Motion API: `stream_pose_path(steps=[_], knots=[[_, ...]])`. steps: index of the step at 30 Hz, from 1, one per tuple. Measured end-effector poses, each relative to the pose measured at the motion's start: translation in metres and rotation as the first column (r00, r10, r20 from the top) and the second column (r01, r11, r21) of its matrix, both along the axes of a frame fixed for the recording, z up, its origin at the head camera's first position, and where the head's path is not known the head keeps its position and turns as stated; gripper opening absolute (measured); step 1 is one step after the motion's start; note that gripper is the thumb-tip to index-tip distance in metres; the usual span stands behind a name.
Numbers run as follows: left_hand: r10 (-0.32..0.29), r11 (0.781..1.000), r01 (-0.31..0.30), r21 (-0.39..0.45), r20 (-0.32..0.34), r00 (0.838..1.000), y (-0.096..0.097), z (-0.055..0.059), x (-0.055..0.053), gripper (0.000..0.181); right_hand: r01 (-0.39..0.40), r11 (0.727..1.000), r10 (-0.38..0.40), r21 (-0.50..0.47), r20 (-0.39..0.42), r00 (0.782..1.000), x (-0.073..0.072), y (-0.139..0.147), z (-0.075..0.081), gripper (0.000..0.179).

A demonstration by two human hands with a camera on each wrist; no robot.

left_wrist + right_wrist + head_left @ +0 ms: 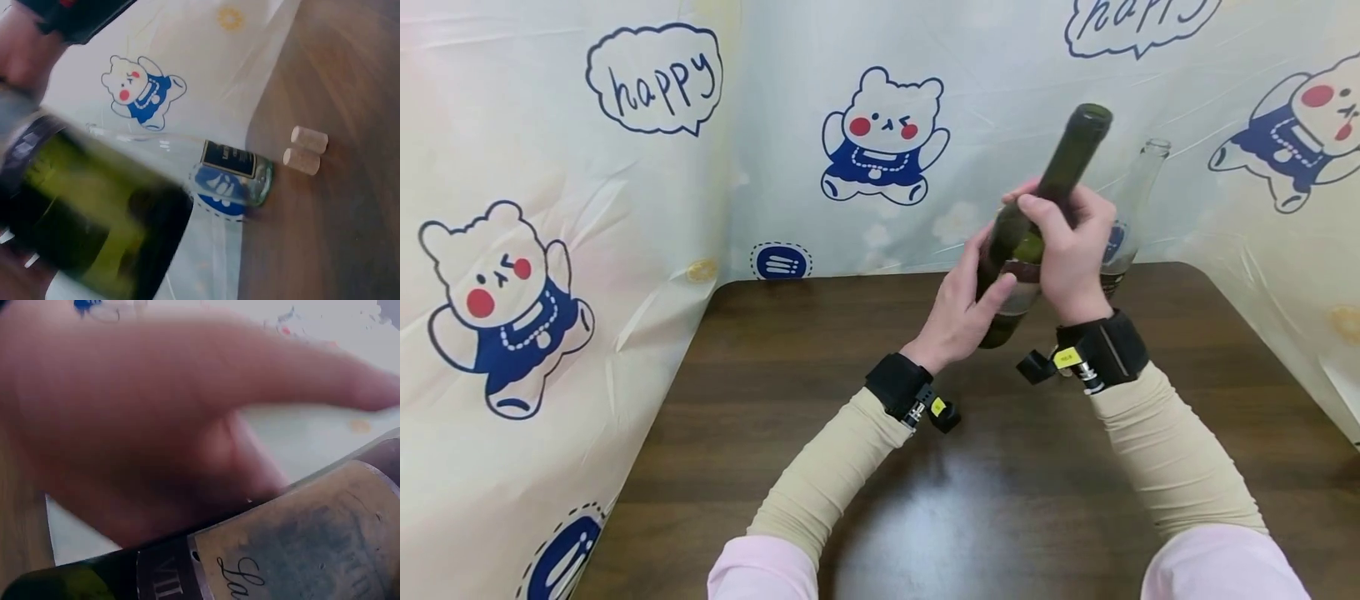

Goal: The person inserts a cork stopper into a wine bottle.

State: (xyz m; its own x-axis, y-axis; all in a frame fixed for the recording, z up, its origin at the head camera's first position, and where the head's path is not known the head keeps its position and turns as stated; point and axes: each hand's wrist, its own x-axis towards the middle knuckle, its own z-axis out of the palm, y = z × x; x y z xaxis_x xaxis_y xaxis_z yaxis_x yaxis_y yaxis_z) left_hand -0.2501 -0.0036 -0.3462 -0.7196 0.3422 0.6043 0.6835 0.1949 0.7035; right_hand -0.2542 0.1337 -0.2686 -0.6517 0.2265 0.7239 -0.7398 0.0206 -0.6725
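Note:
A dark green wine bottle is held up over the back of the table, its neck leaning up and to the right. My left hand grips its lower body, the thumb lying across the label. Higher up, at the shoulder, my right hand holds the bottle with its thumb along the near side. A pale paper label with script lettering shows in the right wrist view. Green glass of the bottle's lower end fills the lower left of the left wrist view, blurred.
Behind my right hand stands a clear glass bottle with a dark label, partly hidden. Two corks, one beside the other, lie near its base on the brown wooden table. A printed curtain hangs around the back and sides.

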Motion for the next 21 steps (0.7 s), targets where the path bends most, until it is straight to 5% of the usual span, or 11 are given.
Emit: stream_pose_path(steps=[3,9,15,21], knots=[[0.122,0.989,-0.116,0.096,-0.061,0.991,-0.004,0.0,0.0,0.098,-0.065,0.998,0.065,0.005,0.003,0.998,0.005,-0.02,0.003,0.018],[0.306,0.92,-0.261,0.293,-0.118,0.945,-0.022,-0.004,-0.003,0.099,-0.144,0.985,0.148,0.093,-0.034,0.988,0.006,-0.053,0.004,0.024],[0.356,0.89,-0.296,0.347,-0.124,0.926,-0.042,-0.017,-0.008,0.099,-0.256,0.948,0.246,0.19,0.071,0.967,0.004,-0.072,0.0,0.025],[0.349,0.887,-0.301,0.349,-0.081,0.934,-0.06,-0.034,-0.011,0.095,-0.379,0.853,0.28,0.359,0.297,0.913,0.004,-0.075,-0.003,0.033]])
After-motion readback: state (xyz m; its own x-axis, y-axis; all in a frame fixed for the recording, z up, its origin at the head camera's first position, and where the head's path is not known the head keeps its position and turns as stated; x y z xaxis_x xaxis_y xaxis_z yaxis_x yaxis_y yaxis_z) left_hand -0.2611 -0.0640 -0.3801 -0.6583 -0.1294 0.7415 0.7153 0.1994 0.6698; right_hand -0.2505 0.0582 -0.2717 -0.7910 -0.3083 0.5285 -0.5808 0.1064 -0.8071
